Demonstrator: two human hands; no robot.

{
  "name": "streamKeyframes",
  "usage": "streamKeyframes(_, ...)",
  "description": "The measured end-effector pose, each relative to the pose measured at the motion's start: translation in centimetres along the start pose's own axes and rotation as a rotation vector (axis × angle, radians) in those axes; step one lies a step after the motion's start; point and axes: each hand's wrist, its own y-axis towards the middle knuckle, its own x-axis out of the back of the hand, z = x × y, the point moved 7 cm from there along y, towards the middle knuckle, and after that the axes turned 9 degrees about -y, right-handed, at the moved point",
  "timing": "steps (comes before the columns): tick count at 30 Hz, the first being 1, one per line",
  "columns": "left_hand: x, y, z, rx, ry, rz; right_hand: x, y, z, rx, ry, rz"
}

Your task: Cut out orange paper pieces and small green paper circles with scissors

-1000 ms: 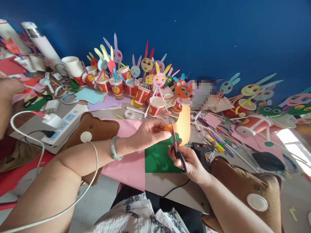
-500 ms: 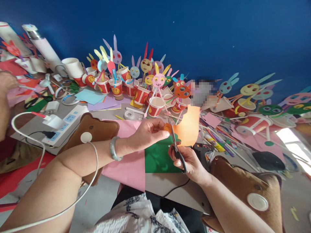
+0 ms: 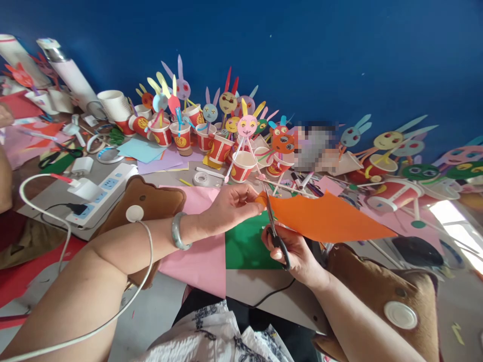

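My left hand (image 3: 237, 207) is closed, pinching the left tip of a sheet of orange paper (image 3: 332, 217). The sheet spreads out to the right, with a curved notch in its upper edge. In my right hand (image 3: 292, 251) I grip black-handled scissors (image 3: 274, 229), blades pointing up and away from me, at the paper near my left fingertips. Whether the blades touch each other is hard to tell. Beneath both hands lie green paper (image 3: 247, 246) and pink paper (image 3: 192, 266) on the table.
Paper cups with rabbit-faced figures (image 3: 247, 125) stand along the blue wall. To the left are a power strip (image 3: 109, 188), a brown cushion (image 3: 151, 203) and a white cable (image 3: 149, 271). Another brown cushion (image 3: 362, 281) lies right. Another person's arm (image 3: 4, 176) shows at far left.
The orange paper has swung from standing upright beside the scissors to lying out toward the right, its broad face now showing. Both my hands stay nearly in place. The other person's hand moved left.
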Motion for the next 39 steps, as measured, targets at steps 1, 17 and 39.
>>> streamKeyframes(1,0.0,0.0,0.1,0.001,0.001,0.004,0.0,0.0,0.0,0.001,-0.006,-0.001)
streamKeyframes(17,0.0,-0.1,0.0,-0.025,0.052,0.009,0.0,0.1,0.3,-0.015,-0.024,0.011)
streamKeyframes(39,0.0,-0.1,-0.6,-0.029,0.02,0.005,0.3,0.2,0.7,0.011,-0.068,-0.001)
